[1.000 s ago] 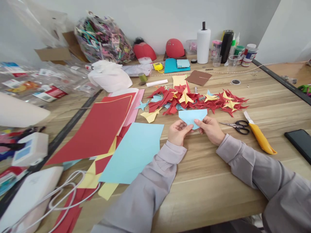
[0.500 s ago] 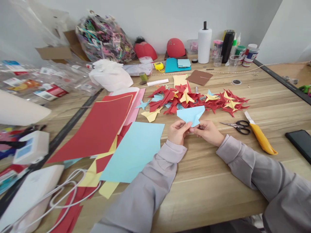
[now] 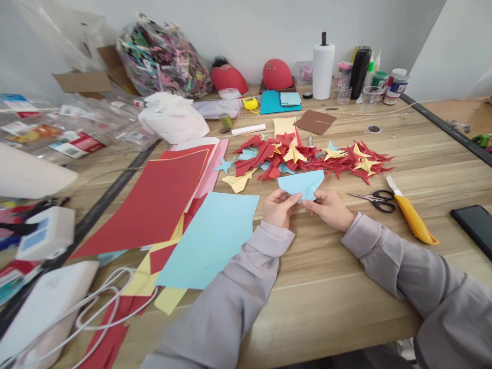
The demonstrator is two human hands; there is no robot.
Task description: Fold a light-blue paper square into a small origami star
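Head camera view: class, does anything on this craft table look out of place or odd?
The paper sheets look untidy: the light blue sheet and the large red sheet lie overlapping at angles, not squared up. The red and yellow paper shapes also sprawl in a loose heap across the wooden table.

No words could be read: the red-and-white printed labels (image 3: pixel 73 148) on the clear plastic packaging (image 3: pixel 34 128), well left of the white ribbed paper-towel roll (image 3: pixel 323 72), were too blurred, barcode-like blocks aside. Just right of that roll, the small round jars with coloured labels (image 3: pixel 394 87) were no better — their print was too small to tell.
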